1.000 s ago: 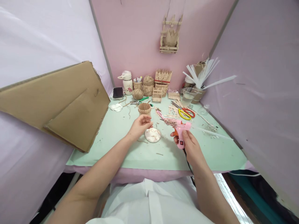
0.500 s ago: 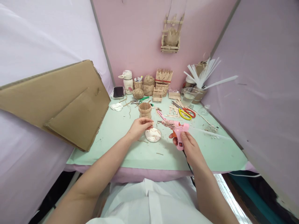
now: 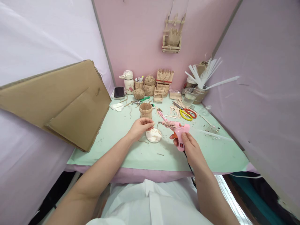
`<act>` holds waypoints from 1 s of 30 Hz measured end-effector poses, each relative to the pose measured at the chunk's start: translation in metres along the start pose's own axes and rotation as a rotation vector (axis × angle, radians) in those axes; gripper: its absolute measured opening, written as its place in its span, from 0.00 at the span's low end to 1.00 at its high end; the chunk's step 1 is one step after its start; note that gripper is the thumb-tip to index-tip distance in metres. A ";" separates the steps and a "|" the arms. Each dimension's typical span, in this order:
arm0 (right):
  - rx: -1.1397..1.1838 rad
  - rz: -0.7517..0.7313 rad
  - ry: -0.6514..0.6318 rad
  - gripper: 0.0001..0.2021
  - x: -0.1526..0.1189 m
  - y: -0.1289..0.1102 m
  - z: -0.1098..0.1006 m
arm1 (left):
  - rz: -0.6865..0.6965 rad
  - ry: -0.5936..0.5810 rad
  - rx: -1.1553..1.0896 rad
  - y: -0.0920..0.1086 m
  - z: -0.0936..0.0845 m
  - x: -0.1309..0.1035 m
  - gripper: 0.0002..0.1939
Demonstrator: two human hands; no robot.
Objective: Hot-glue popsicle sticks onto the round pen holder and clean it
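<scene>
My right hand (image 3: 187, 145) grips a pink hot glue gun (image 3: 180, 134) by its handle, the nozzle pointing left. A clear glue stick (image 3: 211, 134) sticks out of its back end. My left hand (image 3: 142, 125) is closed in a pinch just left of the nozzle, on a tiny pale piece too small to name. Right below the fingers lies a round dish (image 3: 154, 139) of white material with small bits on it. Behind my left hand stands a small round wooden cup (image 3: 145, 111), its lower part hidden by the hand.
Scissors with yellow and red handles (image 3: 186, 114) lie among wooden sticks (image 3: 174, 111) at the right. Twine balls (image 3: 138, 93), a bottle (image 3: 128, 82) and a wooden basket (image 3: 158, 95) line the back. Large cardboard (image 3: 70, 103) leans at the left; glue sticks (image 3: 203, 75) stand at the right.
</scene>
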State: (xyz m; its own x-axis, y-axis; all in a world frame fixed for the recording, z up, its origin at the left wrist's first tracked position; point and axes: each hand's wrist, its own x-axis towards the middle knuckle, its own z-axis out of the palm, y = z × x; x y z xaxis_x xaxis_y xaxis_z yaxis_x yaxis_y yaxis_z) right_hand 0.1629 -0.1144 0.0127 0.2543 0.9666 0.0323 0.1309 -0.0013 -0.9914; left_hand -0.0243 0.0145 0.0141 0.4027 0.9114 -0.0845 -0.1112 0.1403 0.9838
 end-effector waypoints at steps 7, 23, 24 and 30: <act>-0.031 0.002 0.002 0.24 -0.001 -0.004 0.000 | 0.029 -0.017 -0.089 0.004 0.002 -0.003 0.16; -0.009 -0.020 -0.010 0.23 -0.001 -0.006 0.000 | -0.109 -0.033 -0.216 0.001 -0.002 -0.001 0.12; -0.010 -0.021 -0.008 0.23 -0.001 -0.006 0.000 | -0.108 -0.033 -0.217 0.001 -0.002 -0.001 0.12; -0.003 -0.016 0.001 0.23 -0.001 -0.004 0.000 | -0.097 -0.003 -0.216 0.004 -0.001 -0.001 0.12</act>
State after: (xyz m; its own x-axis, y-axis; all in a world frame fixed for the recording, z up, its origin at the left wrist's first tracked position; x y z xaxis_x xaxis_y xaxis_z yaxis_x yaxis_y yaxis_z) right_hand 0.1617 -0.1156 0.0169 0.2528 0.9663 0.0478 0.1373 0.0131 -0.9904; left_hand -0.0258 0.0140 0.0180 0.4235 0.8886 -0.1763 -0.2639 0.3072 0.9143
